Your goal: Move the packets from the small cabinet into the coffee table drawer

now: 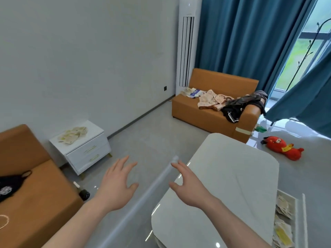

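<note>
While packets (73, 135) lie atop the small cabinet (86, 151), left hand (116, 185) and right hand (188, 187) hover spread-fingered; neither grip holds anything.

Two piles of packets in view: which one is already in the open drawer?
The packets at the lower right, lying in the coffee table drawer. The other packets lie on top of the small cabinet, whose drawers are closed.

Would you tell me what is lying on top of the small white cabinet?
A loose pile of pale packets lies on the small white cabinet. Both its drawers are shut, so their contents cannot be seen.
</note>
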The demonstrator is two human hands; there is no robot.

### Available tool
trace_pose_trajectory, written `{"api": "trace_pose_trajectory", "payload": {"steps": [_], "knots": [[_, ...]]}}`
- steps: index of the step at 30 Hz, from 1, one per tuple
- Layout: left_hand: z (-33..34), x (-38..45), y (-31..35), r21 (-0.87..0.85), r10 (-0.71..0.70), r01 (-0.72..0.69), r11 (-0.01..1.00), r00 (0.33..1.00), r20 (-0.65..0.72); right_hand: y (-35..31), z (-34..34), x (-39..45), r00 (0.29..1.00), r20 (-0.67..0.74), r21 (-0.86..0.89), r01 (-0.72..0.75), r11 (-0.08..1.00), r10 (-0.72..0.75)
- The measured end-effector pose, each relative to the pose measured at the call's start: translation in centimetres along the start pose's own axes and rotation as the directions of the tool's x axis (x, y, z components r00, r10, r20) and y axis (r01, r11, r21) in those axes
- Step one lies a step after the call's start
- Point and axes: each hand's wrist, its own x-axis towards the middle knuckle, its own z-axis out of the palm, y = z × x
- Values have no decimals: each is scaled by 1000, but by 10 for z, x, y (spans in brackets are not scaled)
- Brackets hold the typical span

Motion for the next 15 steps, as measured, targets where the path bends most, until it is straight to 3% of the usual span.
{"api": "trace_pose_trajectory", "payload": {"steps": [4,15], "knots": [[-19,44,-51,3,-33,33,999,999,-28,-35,26,75,996,71,-18,56,998,-55],[-83,139,-207,-29,-305,304,952,948,-95,-140,85,289,952,244,-23,198,980,-187]]}}
